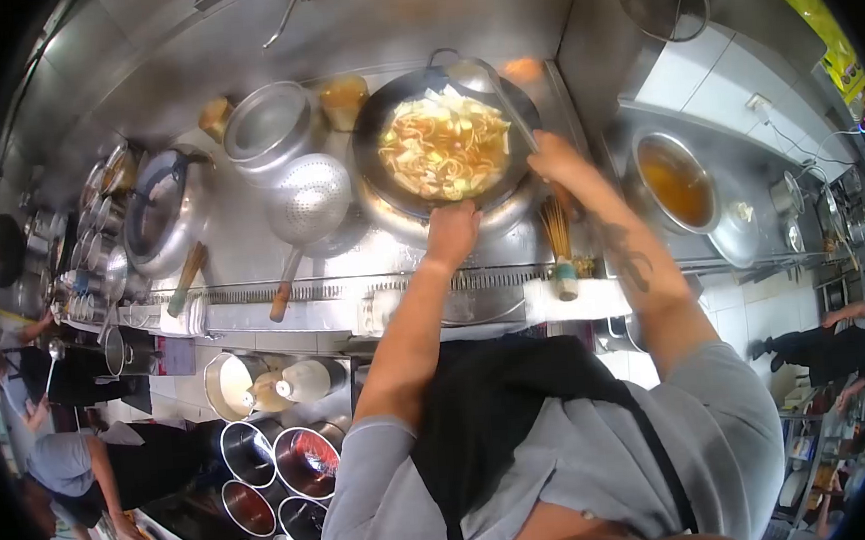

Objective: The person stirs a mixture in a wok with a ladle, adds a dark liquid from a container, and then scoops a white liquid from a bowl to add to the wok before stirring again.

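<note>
A dark wok (372,154) sits on the burner in front of me, full of noodles and pale vegetable pieces in brown-orange broth (446,147). My left hand (454,232) is closed at the wok's near edge; the exact grip is hidden under the fingers. With my right hand (559,161) I grip the handle of a ladle (512,109), whose blurred bowl is at the far right rim of the wok. Left of the wok rests a perforated strainer (309,196) with a wooden handle. A bamboo brush (559,246) lies below my right hand.
A second wok (160,211) and a metal colander (267,126) stand at left, beside another brush (188,279). At right is a metal bowl of brown liquid (675,181). Several pots of ingredients (307,461) stand behind me on the left. Other people (96,474) work farther off on both sides.
</note>
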### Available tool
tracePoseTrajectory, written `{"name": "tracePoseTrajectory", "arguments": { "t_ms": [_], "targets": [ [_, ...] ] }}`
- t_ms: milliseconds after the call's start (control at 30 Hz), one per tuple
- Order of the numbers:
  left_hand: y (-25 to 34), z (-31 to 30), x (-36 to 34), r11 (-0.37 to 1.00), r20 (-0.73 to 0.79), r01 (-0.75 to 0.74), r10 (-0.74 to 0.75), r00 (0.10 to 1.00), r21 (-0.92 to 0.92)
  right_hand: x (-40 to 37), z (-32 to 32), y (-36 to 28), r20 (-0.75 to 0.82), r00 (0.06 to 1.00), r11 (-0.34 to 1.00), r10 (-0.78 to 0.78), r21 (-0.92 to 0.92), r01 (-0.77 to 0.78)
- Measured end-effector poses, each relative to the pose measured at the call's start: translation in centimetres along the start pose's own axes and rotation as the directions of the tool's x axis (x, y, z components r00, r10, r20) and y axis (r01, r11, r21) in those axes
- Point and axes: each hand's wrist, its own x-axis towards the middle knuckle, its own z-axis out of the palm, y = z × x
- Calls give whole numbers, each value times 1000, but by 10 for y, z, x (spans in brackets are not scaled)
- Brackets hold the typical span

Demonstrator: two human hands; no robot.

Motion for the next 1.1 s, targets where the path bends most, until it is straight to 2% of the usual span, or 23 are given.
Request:
{"name": "tracePoseTrajectory", "arguments": {
  "t_ms": [100,200,300,333,433,467,567,667,767,867,967,1100],
  "targets": [
    [-8,4,2,1000,8,0,0,1000,-10,0,-4,-47,102,994,993,44,108,-55],
    [-10,5,2,1000,13,2,-2,1000,-17,34,45,-42,250,964,993,92,53,-108],
    [-8,1,2,1000,26,7,-6,1000,-20,20,81,-46,50,992,991,-118,-64,121],
    [-7,1,2,1000,20,8,-7,1000,-14,6,80,-53,66,989,975,-133,-172,143],
    [-6,-2,2,1000,27,20,-21,999,15,-27,74,-64,235,963,944,-135,-265,197],
    [-5,-3,2,999,35,26,-27,999,24,-39,74,-59,210,948,919,-240,-267,291],
    [-6,1,2,999,24,36,-37,999,28,-62,72,-52,268,944,910,-190,-312,272],
    [-5,-2,3,999,75,20,-22,997,27,-85,64,-35,312,939,949,-143,-228,220],
    [-7,0,3,999,78,27,-25,997,-33,-107,56,-16,300,944,947,-139,-237,215],
    [-9,7,0,999,9,4,-4,1000,31,-107,41,3,328,945,913,-8,-384,141],
    [-7,7,2,999,-19,1,0,1000,37,-115,-18,-23,341,937,936,-76,-300,185],
    [-8,5,1,1000,-10,-14,14,1000,6,-133,-33,-26,234,963,949,-132,-252,191]
  ]
}}
